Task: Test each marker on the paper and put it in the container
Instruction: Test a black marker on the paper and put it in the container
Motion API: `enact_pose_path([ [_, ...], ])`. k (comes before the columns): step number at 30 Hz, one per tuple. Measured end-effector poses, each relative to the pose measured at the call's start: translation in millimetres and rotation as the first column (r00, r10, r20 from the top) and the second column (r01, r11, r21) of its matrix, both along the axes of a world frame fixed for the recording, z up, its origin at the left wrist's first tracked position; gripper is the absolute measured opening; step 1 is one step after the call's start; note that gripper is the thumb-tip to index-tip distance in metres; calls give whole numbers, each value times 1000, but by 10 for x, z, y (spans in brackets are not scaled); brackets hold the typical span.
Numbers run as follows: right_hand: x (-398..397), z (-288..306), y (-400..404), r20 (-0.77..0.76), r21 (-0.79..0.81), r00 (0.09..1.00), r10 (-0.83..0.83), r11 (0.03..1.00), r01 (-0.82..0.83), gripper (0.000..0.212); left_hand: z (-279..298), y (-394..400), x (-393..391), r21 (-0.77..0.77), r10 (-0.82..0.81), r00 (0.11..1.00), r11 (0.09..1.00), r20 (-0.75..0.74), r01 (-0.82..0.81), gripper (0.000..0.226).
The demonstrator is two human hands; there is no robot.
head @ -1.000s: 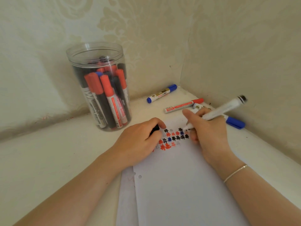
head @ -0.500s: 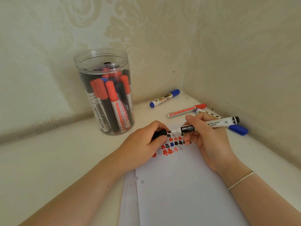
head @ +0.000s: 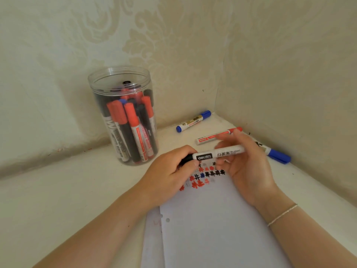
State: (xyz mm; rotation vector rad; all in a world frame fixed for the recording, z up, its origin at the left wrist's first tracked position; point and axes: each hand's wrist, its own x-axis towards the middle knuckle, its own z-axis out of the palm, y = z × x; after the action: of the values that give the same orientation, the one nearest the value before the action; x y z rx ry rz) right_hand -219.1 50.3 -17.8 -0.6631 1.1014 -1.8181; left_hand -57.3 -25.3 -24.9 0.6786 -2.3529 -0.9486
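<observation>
A white black-capped marker (head: 220, 154) lies level above the paper (head: 218, 219), held between both hands. My left hand (head: 170, 175) grips its black cap end. My right hand (head: 249, 167) curls its fingers round the barrel's other end. Below the marker, the paper's top carries rows of red, black and blue test marks (head: 202, 176). The clear plastic container (head: 123, 115) stands at the back left, holding several red, black and blue markers.
Three loose markers lie in the corner: a blue-capped one (head: 193, 120) by the back wall, a red-capped one (head: 216, 136) behind my right hand, and another blue-capped one (head: 278, 156) along the right wall. Walls close off the back and right.
My right hand lifted the marker's tip off the paper and turned it level. The tip went into the black cap in my left hand; the cap now sits on the marker.
</observation>
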Motion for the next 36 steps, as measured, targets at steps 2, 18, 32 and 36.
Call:
enact_pose_path([
  [2, -15, 6, -6, -210, 54, 948, -238, 966, 254, 16, 17, 20, -11, 31, 24, 1000, 999, 3, -24, 13],
  [18, 304, 135, 34, -344, -4, 937, -55, 998, 57, 4, 264, 50, 0, 223, 368, 802, 929, -471, -295, 7],
  [32, 789, 1822, -1083, -945, -31, 326, -30, 1000, 3, 11, 1944, -643, 313, -237, 245, 727, 838, -642, -492, 35],
  [36, 879, 1998, -1370, -973, 209, 100, 207, 978, 14, 18, 1911, -931, 438, -273, 262, 805, 847, -532, -457, 32],
])
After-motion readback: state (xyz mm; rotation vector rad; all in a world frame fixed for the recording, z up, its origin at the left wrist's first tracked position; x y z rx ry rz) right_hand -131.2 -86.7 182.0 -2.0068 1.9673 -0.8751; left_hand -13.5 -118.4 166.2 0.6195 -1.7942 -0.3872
